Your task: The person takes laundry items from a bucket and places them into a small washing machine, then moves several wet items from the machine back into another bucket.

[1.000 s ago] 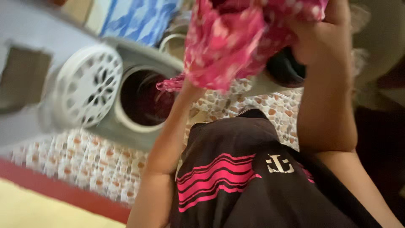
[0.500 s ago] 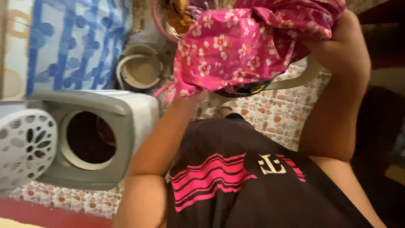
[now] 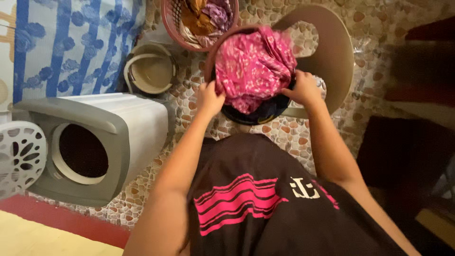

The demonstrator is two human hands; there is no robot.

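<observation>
Pink floral cloth [image 3: 253,68], soft and crumpled, fills the top of a round dark basin [image 3: 265,113] on the pebble-patterned floor [image 3: 180,99], straight ahead of the person. The left hand [image 3: 210,97] has its fingers curled into the cloth's left edge, pinching fabric; the right hand [image 3: 303,89] grips the right edge in the same way, fingers bent and pressed into the folds. Both hands touch the cloth, 1 on each side of the heap.

As a judgement, an even hold from both sides and steady downward pressure would keep the loose folds inside the rim and off the floor.

Beyond the basin, a pink woven plastic basket [image 3: 167,23] holds brown and purple garments. Left of it sits a beige round bucket [image 3: 150,71] with a hoop handle. Nearer on the left, a grey and white plastic washing tub [image 3: 118,128] shows a round opening, with a white perforated lid [image 3: 19,159] beside it. A tan round lid [image 3: 332,57] leans behind the basin.
</observation>
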